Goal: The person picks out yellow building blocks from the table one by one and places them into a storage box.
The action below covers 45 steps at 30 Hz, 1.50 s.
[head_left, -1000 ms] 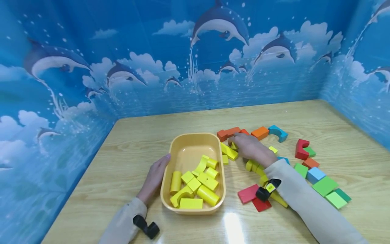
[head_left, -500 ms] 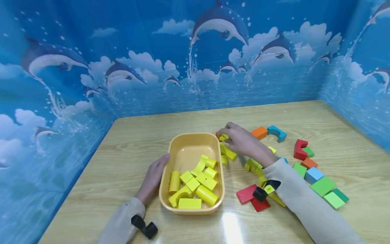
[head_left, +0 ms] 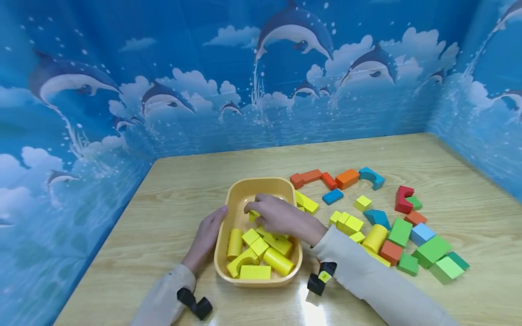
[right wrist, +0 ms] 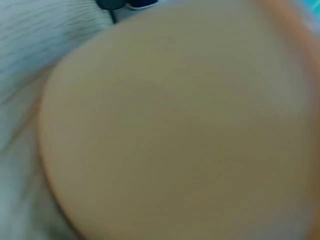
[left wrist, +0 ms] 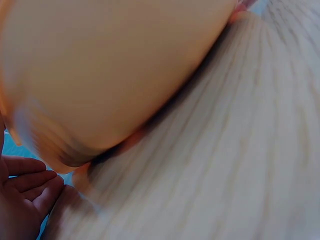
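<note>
A pale orange plastic tray [head_left: 222, 267] stands on the table with several yellow building blocks inside, among them cylinders, cubes and an arch. My left hand [head_left: 206, 235] rests against its left side; in the left wrist view that hand's fingers [left wrist: 30, 182] lie fairly straight next to the tray wall. Over the tray's interior, my right hand [head_left: 281, 217] pinches a small yellow block [head_left: 253, 215], partly hidden by the fingers. The tray wall [right wrist: 175, 125] fills the right wrist view, where the hand itself is out of sight.
Right of the tray lie more yellow blocks [head_left: 307, 203], a yellow cylinder [head_left: 375, 238] and a yellow cube [head_left: 362, 203]. Orange blocks [head_left: 347, 179], a blue arch [head_left: 371, 178], a red arch [head_left: 403, 199] and green blocks [head_left: 432, 251] spread further right. A dolphin-print curtain [head_left: 261, 127] borders the table.
My right hand has carried the yellow block leftward from beside the orange blocks to above the tray. The blocks formerly under the right arm now show. My left hand has stayed put.
</note>
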{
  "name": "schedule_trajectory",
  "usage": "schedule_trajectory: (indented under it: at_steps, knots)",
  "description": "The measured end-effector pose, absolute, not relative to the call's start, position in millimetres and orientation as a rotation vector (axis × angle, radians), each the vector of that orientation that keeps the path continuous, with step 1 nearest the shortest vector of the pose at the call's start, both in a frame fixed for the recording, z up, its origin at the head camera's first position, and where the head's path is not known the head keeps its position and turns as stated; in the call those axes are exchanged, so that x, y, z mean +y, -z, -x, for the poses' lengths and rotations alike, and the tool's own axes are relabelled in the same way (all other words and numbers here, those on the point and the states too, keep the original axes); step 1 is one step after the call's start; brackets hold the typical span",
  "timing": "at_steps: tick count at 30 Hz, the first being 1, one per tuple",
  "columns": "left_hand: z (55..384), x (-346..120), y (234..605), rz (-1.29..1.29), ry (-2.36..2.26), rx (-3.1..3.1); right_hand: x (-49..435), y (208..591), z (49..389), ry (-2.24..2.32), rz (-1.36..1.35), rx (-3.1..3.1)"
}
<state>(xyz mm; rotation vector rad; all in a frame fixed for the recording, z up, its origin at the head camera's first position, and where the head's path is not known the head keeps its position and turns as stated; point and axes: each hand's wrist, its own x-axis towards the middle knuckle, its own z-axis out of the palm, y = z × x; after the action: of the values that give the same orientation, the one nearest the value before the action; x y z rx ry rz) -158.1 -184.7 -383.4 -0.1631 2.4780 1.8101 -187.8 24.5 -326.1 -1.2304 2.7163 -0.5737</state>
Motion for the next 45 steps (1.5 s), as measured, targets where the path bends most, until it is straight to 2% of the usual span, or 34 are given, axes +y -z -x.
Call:
schedule_trajectory:
  at_steps: [9,15,21,26,31,33,45]
  knots:
    - [159,-184,383,0.131,-1.804,2.5,17,342,191,0.526,1.232,2.65]
    - [158,-185,384,0.139,-1.804,2.501,19,341,190,0.583,1.239,2.639]
    - [158,-184,384,0.15,-1.8,2.506,36,328,200,0.825,1.279,2.788]
    - [160,-182,382,0.149,-1.78,2.514,66,311,214,0.916,1.015,2.96]
    - [160,-182,382,0.156,-1.788,2.478,85,308,223,0.672,0.597,2.959]
    - [159,-182,382,0.16,-1.793,2.462,87,311,226,0.55,0.507,2.88]
    - [158,-184,383,0.15,-1.777,2.505,89,330,231,0.376,0.357,2.804]
